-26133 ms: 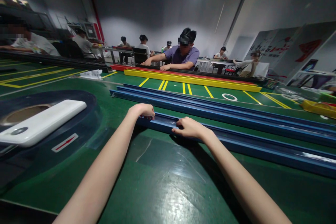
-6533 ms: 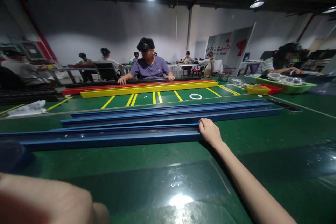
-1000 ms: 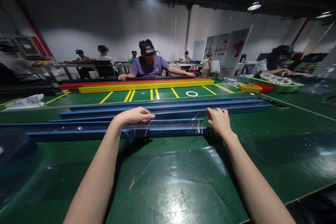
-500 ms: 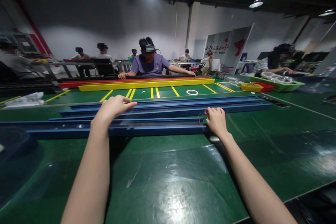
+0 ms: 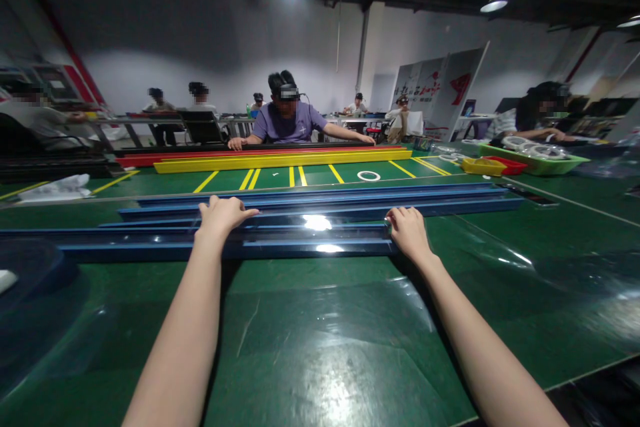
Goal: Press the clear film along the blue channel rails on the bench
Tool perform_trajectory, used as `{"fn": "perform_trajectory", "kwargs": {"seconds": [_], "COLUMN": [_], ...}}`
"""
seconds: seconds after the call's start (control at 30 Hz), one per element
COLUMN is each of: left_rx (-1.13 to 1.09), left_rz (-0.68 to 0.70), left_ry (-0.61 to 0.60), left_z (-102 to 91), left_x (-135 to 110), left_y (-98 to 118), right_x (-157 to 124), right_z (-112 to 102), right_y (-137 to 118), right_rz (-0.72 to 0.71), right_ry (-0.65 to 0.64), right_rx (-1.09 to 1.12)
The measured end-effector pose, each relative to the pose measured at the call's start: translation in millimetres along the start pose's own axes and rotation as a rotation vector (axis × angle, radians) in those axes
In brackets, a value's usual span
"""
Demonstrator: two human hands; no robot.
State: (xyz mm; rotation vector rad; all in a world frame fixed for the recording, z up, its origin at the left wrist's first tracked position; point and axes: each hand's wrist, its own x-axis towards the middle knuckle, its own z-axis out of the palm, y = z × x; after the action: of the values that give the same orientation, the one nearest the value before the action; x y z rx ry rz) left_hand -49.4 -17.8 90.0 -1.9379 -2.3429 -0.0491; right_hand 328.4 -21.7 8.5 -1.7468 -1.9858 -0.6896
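Observation:
My left hand (image 5: 225, 217) is over the nearest blue channel (image 5: 290, 250), thumb pointing right along it. Its fingers curl away from me, so what they grip is hidden. At the channel's right end, my right hand (image 5: 407, 230) is closed with fingertips pinched on the edge of a clear plastic strip (image 5: 317, 222). This strip is hard to make out and shows mostly as bright glare above the channel. Behind it lie more long blue channels (image 5: 450, 205), parallel and close together.
Farther back are yellow (image 5: 280, 161) and red (image 5: 135, 161) rails, with a co-worker (image 5: 287, 120) behind them. A white ring (image 5: 369, 176) lies between. At right are a phone (image 5: 537, 199) and a green tray (image 5: 560, 162). Clear film (image 5: 330, 307) covers the near table.
My left hand has come down and slightly right, closer to the near channel. My right hand has barely moved. Bright glare now shows over the channel between my hands.

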Motion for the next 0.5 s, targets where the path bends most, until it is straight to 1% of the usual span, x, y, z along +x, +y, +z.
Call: {"fn": "perform_trajectory", "kwargs": {"seconds": [0.2, 0.37, 0.43, 0.5], "left_rx": [-0.031, -0.077, -0.084, -0.083], "left_rz": [0.021, -0.020, -0.042, -0.064], "left_ry": [-0.080, -0.227, -0.227, -0.195], "left_z": [24.5, 38.6, 40.9, 40.8], "left_x": [14.2, 22.8, 23.4, 21.8], "left_y": [-1.0, -7.5, -11.0, -13.8], "right_x": [0.3, -0.4, -0.9, -1.5], "right_z": [8.1, 4.6, 1.5, -1.8], "right_y": [5.3, 2.1, -1.0, -4.8], "right_rz": [0.017, 0.020, 0.035, 0.059], "right_ry": [-0.034, -0.008, 0.020, 0.048], "right_rx": [0.094, 0.077, 0.059, 0.031]}}
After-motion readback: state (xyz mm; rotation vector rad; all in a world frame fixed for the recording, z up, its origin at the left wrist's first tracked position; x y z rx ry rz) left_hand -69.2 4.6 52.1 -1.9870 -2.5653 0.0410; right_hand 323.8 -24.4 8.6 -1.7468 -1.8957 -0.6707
